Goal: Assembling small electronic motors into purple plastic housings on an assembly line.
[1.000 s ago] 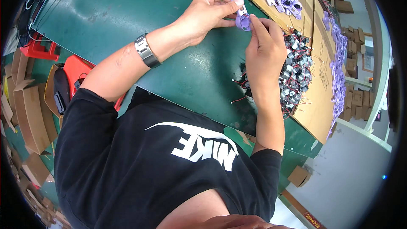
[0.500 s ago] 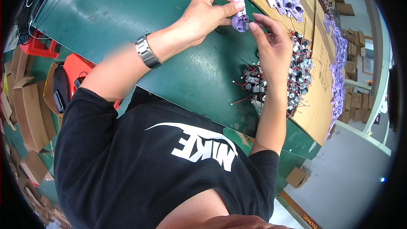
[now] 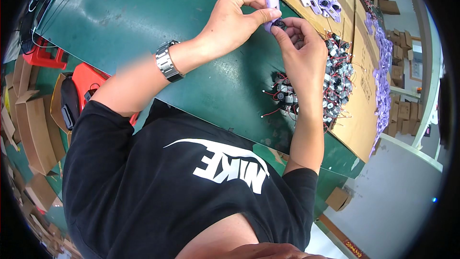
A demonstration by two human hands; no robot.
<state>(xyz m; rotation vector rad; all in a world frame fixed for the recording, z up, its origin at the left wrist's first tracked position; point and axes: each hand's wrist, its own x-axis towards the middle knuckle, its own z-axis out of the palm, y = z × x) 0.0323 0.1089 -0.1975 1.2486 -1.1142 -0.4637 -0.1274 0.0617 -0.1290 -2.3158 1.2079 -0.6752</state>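
Green worktable point(image 3: 215, 79), heap of wired motors point(image 3: 338, 79) at right. Left hand point(image 3: 237, 14) pinches a purple-white housing point(image 3: 272, 1) above the table; right hand point(image 3: 305, 48), narrowed, holds a dark part point(image 3: 281, 24) at its near end. Likely seating it; calls for steady, aligned pressure.

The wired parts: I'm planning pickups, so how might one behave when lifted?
The wired parts look silvery and metallic, so probably heavy for their size. Their thin red wires likely flop and, trailing among neighbours, could snag.

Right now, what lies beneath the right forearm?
Small wired motors show on both sides of the right forearm, with green tabletop to its left; whatever lies directly beneath is covered.
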